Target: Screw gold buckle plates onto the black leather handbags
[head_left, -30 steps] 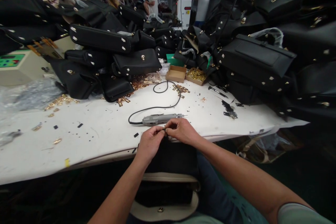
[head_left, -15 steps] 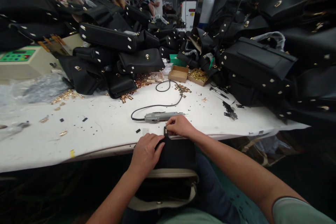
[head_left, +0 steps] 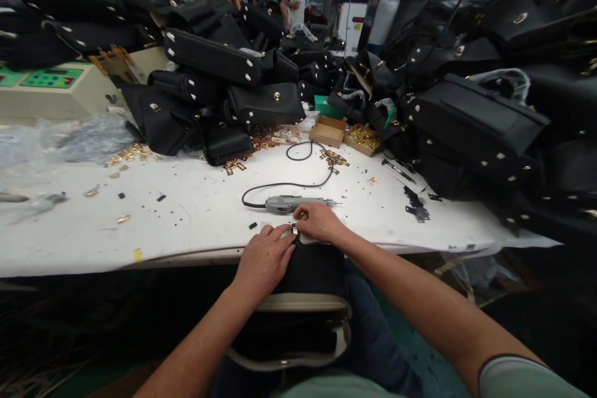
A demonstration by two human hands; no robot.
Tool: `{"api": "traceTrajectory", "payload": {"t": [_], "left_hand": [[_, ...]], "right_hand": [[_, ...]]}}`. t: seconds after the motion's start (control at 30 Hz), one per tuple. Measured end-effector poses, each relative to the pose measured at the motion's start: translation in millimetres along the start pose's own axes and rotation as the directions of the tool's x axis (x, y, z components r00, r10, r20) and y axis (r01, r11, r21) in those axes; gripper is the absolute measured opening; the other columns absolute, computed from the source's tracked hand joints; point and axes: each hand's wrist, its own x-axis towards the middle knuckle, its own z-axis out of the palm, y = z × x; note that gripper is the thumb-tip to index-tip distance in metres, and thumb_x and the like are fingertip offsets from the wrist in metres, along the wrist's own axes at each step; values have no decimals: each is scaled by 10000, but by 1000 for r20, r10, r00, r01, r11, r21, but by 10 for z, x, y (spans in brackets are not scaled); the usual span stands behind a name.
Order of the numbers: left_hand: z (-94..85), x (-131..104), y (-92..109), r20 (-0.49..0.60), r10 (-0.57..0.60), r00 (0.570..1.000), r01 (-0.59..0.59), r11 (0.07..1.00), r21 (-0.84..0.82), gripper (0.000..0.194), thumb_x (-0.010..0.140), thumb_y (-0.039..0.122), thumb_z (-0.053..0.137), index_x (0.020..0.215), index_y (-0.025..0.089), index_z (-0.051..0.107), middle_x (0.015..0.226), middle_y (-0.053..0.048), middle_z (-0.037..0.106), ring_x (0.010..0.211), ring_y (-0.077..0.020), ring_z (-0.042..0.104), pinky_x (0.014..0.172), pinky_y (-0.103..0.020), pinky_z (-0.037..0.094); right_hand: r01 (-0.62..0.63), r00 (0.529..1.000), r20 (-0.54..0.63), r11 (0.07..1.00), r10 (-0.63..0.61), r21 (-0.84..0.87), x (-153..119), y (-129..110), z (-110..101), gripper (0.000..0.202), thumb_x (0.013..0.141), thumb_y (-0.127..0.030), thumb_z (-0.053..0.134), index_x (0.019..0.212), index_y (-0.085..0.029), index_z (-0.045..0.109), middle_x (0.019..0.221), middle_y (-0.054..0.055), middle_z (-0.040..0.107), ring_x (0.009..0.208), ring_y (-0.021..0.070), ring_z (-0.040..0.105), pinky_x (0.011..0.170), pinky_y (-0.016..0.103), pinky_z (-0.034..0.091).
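A black bag [head_left: 314, 270] with a pale-edged opening lies across my lap, its far end on the table edge. My left hand [head_left: 267, 257] rests on the bag's left side, fingers spread, fingertips beside a small metal clasp piece [head_left: 295, 230]. Just right of that piece, my right hand [head_left: 317, 221] is closed with thumb and index finger together; anything between them is too small to make out. Beyond my hands lies a grey electric screwdriver [head_left: 284, 203] with its cord looping back over the table.
Black bags [head_left: 265, 104] are piled along the back and right. Open cardboard boxes [head_left: 328, 131] and loose gold fittings [head_left: 333, 157] lie mid-table. A beige machine [head_left: 56, 96] stands at left; black plates [head_left: 416, 205] lie at right. Two people sit far back.
The view has shifted, so the scene sits further right. My left fingertips are closer to the clasp piece, and my right fingertips have moved slightly away beyond it.
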Motion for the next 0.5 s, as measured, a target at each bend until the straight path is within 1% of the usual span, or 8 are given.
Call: {"api": "traceTrajectory", "payload": {"t": [0.1, 0.2, 0.27, 0.33, 0.37, 0.43, 0.47, 0.5], "left_hand": [[-22, 12, -9, 16, 18, 1000, -17, 999, -34, 278, 975, 209, 522, 1210, 213, 670, 1237, -65, 669, 1011, -255, 549, 917, -420, 497], [-27, 19, -7, -3, 7, 1000, -7, 999, -45, 278, 964, 205, 535, 1204, 218, 675, 1232, -68, 675, 1006, -259, 545, 895, -423, 497], [-26, 21, -3, -12, 5, 1000, -5, 999, -50, 264, 960, 206, 539, 1178, 217, 688, 1218, -74, 682, 988, -260, 543, 868, -422, 500], [-25, 24, 1, -15, 6, 1000, -7, 999, -48, 248, 963, 211, 532, 1142, 215, 704, 1192, -79, 691, 965, -258, 542, 844, -421, 499], [-25, 24, 2, -15, 6, 1000, -7, 999, -45, 245, 965, 213, 527, 1129, 216, 710, 1183, -79, 695, 956, -258, 542, 837, -421, 498], [-23, 25, 1, -17, 4, 1000, -5, 999, -41, 247, 969, 219, 520, 1122, 219, 714, 1181, -74, 698, 952, -258, 542, 836, -421, 495], [-20, 24, -1, -21, 3, 1000, -4, 999, -44, 249, 970, 221, 519, 1123, 220, 715, 1183, -71, 699, 955, -259, 542, 840, -421, 494], [-14, 24, -4, -27, -1, 1000, -1, 999, -52, 249, 970, 222, 521, 1124, 222, 717, 1185, -68, 701, 959, -259, 543, 844, -419, 493]], "right_hand": [[33, 999, 23, 999, -34, 11, -12, 19, -6, 197, 753, -207, 643, 876, -241, 793, 826, 3, 758, 739, 164, 648, 637, 243, 439], [65, 997, 50, 998, -65, 6, 14, 23, 1, 183, 767, -212, 636, 842, -244, 799, 805, -3, 760, 740, 165, 655, 642, 244, 440], [54, 998, 47, 998, -52, -31, 49, 8, 20, 147, 761, -234, 664, 821, -245, 798, 789, -1, 759, 730, 169, 654, 627, 246, 431], [14, 1000, 15, 996, -13, -89, 82, -15, 42, 126, 775, -326, 700, 775, -240, 791, 764, 15, 752, 711, 177, 647, 614, 253, 422], [-8, 1000, -5, 994, 7, -107, 91, -22, 49, 193, 798, -397, 696, 750, -233, 786, 745, 25, 745, 699, 179, 642, 611, 257, 420], [-31, 1000, -5, 996, 30, -84, 84, -20, 47, 375, 874, -515, 612, 714, -217, 774, 684, 38, 721, 656, 171, 630, 606, 257, 421], [-21, 1000, 13, 999, 21, -47, 67, -8, 38, 415, 905, -522, 570, 720, -211, 772, 663, 34, 711, 637, 161, 625, 604, 252, 422], [4, 999, 41, 1000, -4, 1, 41, 10, 25, 397, 918, -496, 560, 750, -206, 773, 663, 25, 708, 629, 150, 623, 603, 243, 423]]}}
